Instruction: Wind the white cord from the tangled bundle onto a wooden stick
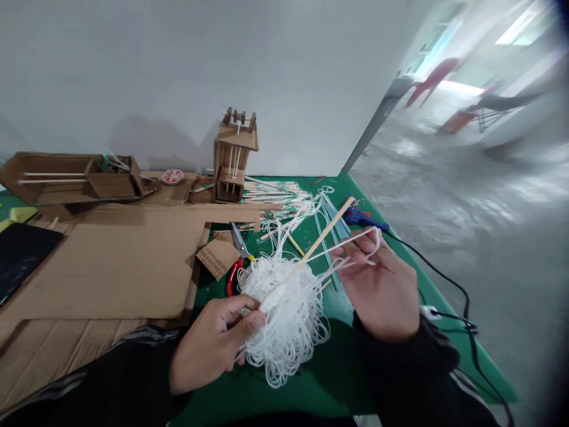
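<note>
A big tangled heap of white string (287,332) lies on the green table in front of me. My left hand (222,332) pinches the lower end of a thin wooden stick (326,232), where white string is wound thickly around it. The stick slants up to the right over the heap. My right hand (382,281), palm turned up, holds strands of the same string, which run taut back toward the stick. A loop of string hangs over its fingertips. Red-handled scissors (233,276) lie just left of the heap, partly covered by it.
Cardboard sheets (133,261) cover the left side. Behind stand a cardboard box frame (231,157) and a long cardboard tray (62,178). Several wooden sticks (275,193) lie at the back. A blue glue gun (362,218) rests near the right edge, its black cable (438,270) trailing off.
</note>
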{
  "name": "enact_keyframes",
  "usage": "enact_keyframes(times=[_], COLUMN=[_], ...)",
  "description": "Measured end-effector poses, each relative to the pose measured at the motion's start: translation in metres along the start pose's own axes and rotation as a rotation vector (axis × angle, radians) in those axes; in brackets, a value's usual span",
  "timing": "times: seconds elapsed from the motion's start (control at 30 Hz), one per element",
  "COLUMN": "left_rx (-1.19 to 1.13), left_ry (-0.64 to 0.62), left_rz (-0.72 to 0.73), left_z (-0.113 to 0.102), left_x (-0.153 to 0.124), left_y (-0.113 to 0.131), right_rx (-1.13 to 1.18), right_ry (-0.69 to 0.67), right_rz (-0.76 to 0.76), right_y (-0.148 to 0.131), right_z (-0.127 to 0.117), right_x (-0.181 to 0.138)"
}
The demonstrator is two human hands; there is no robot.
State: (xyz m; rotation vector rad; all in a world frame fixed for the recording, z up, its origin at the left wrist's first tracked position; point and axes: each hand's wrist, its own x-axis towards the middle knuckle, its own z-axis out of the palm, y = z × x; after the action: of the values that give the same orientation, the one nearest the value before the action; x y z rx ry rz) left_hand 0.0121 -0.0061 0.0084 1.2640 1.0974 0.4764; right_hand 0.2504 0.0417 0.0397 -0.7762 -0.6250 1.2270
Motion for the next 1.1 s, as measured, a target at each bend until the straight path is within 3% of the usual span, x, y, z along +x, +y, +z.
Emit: enact_keyframes(times=[0.13,0.2,0.4,0.5,0.57,0.67,0.73,0.8,0.87,0.97,1.1], left_rx=[-0.026,0.013,0.061,0.056,0.063,0.06,0.053,0.082,0.166,0.291,0.269], left_ry=[-0.013,-0.029,-0.035,-0.022,-0.011,-0.02,-0.037,-0.05,-0.048,-0.034,-0.033], left_rz=[-0.013,-0.013,0.002,-0.001,0.0,0.023,0.046,0.054,0.076,0.132,0.127], left_z=[0.001,0.002,0.003,0.003,0.003,0.002,0.001,0.001,0.001,0.002,0.002], left_x=[0.0,-0.001,0.0,0.0,-0.001,-0.001,-0.002,-0.002,-0.002,-0.003,-0.005], left_y=[-0.003,-0.004,-0.004,-0.003,-0.002,-0.003,-0.002,-0.001,0.0,0.002,0.002], right_rx=[0.057,-0.028,-0.835,-1.238,-1.328,-1.133,-0.823,-0.461,-0.249,-0.244,-0.258], right_ry=[0.049,-0.025,-0.615,-0.756,-0.883,-1.061,-0.933,-0.62,-0.361,-0.169,-0.039], right_rz=[-0.008,0.025,0.404,0.379,0.29,0.365,0.412,0.311,0.192,0.054,-0.014], right_y=[-0.012,-0.019,-0.032,-0.032,-0.032,-0.03,-0.027,-0.023,-0.02,-0.022,-0.029], right_z=[-0.011,-0.014,-0.014,-0.006,-0.002,0.0,-0.001,0.001,0.005,0.013,0.007], right_x=[0.007,0.006,-0.006,-0.009,-0.01,-0.011,-0.011,-0.009,-0.006,0.0,0.014])
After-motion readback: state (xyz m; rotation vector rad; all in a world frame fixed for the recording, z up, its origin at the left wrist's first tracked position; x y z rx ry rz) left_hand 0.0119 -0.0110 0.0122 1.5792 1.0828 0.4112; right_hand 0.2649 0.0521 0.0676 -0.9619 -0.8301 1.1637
